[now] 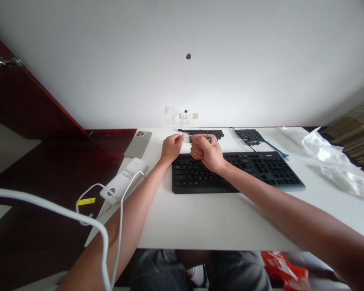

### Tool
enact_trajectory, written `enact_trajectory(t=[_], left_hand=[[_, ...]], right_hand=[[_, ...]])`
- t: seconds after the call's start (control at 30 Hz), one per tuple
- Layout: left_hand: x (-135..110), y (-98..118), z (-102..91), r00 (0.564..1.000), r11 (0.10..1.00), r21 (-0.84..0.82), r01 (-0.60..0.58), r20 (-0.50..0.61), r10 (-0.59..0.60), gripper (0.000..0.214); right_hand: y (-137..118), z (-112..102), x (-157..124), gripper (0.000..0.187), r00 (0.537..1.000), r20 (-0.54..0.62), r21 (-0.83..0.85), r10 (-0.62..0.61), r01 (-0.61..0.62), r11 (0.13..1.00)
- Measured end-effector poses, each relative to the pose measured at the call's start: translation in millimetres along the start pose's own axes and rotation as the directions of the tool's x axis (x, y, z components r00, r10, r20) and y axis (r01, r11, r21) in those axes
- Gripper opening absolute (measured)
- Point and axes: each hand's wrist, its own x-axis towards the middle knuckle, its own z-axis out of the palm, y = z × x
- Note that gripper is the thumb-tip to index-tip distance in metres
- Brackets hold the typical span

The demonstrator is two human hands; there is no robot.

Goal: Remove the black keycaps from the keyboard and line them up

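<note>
The left hand [171, 147], its fingers folded in, is at the upper-left corner of the keyboard [242, 161]. The right hand [208, 152] makes a closed fist over the keyboard's left half, a small dark piece [209, 138] showing at its top (whether gripped, I can't tell). The keyboard is black, long and flat on the white table [200, 222], with a glossy edge at its lower right and pale lettering at its upper right. Black keycaps [210, 132] lie behind the hands. Farther left is a phone [141, 145]; far right, crumpled plastic [327, 149].
</note>
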Motion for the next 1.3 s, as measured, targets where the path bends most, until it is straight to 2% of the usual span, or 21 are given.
enact_trajectory(t=[0.13, 0.23, 0.3, 0.37, 0.43, 0.47, 0.5, 0.53, 0.57, 0.63, 0.7, 0.73, 0.93, 1.1, 1.3], left_hand=[[-1, -2, -0.1, 1.0, 1.0, 0.004, 0.0, 0.011, 0.0, 0.048], [0, -1, -0.4, 1.0, 0.999, 0.033, 0.001, 0.014, -0.002, 0.048], [0, -1, -0.7, 1.0, 0.998, 0.057, 0.001, 0.017, -0.002, 0.049], [0, 0, -0.9, 1.0, 0.998, 0.069, 0.015, 0.025, -0.017, 0.052], [0, -1, -0.9, 0.999, 0.997, 0.069, 0.032, 0.041, -0.035, 0.055], [-1, -1, -0.9, 0.998, 0.997, 0.068, 0.032, 0.047, -0.036, 0.056], [-1, -2, -1.0, 0.998, 0.997, 0.066, 0.028, 0.052, -0.032, 0.056], [-1, -2, -1.0, 0.998, 0.998, 0.064, 0.02, 0.055, -0.023, 0.056], [-2, -3, -1.2, 0.998, 0.998, 0.059, 0.01, 0.057, -0.013, 0.056], [-2, -3, -1.5, 0.998, 0.999, 0.041, 0.003, 0.058, -0.005, 0.054], [-3, -2, -2.0, 0.998, 1.0, 0.024, 0.002, 0.062, -0.003, 0.053], [-4, -2, -2.1, 0.998, 1.0, 0.021, -0.001, 0.065, -0.001, 0.052], [-5, 1, -1.3, 0.996, 0.999, 0.031, -0.015, 0.092, 0.012, 0.052], [-6, 0, -1.2, 0.993, 0.999, 0.035, -0.031, 0.111, 0.027, 0.051], [-5, -2, -0.6, 0.991, 0.998, 0.05, -0.047, 0.127, 0.041, 0.051]], right_hand=[[6, 1, -1, 0.051, 0.996, 0.082, -0.121, 0.024, -0.014, 0.993], [-12, -9, 2, 0.047, 0.997, 0.012, -0.124, -0.081, 0.082, 0.989], [-29, -27, 3, 0.047, 0.983, -0.064, -0.261, -0.17, 0.148, 0.954], [-39, -53, 1, 0.047, 0.961, -0.09, -0.533, -0.26, 0.174, 0.828], [-38, -84, -3, 0.045, 0.948, -0.068, -0.781, -0.312, 0.144, 0.607], [-34, -98, -5, 0.043, 0.949, -0.06, -0.854, -0.311, 0.113, 0.507], [-28, -112, -6, 0.041, 0.949, -0.068, -0.893, -0.309, 0.08, 0.443], [-23, -124, -6, 0.041, 0.949, -0.094, -0.906, -0.302, 0.044, 0.421], [-18, -133, -6, 0.041, 0.951, -0.133, -0.899, -0.28, 0.003, 0.437], [-11, -145, -3, 0.044, 0.953, -0.207, -0.849, -0.219, -0.064, 0.525], [-9, -150, -1, 0.047, 0.955, -0.244, -0.799, -0.171, -0.098, 0.594], [-9, -150, -1, 0.047, 0.955, -0.247, -0.795, -0.166, -0.102, 0.598], [-8, -146, -2, 0.038, 0.97, -0.171, -0.902, -0.171, -0.085, 0.423], [-5, -145, -2, 0.034, 0.987, -0.049, -0.936, -0.151, 0.008, 0.353], [-8, -142, -2, 0.035, 0.991, -0.036, -0.944, -0.127, 0.008, 0.33]])
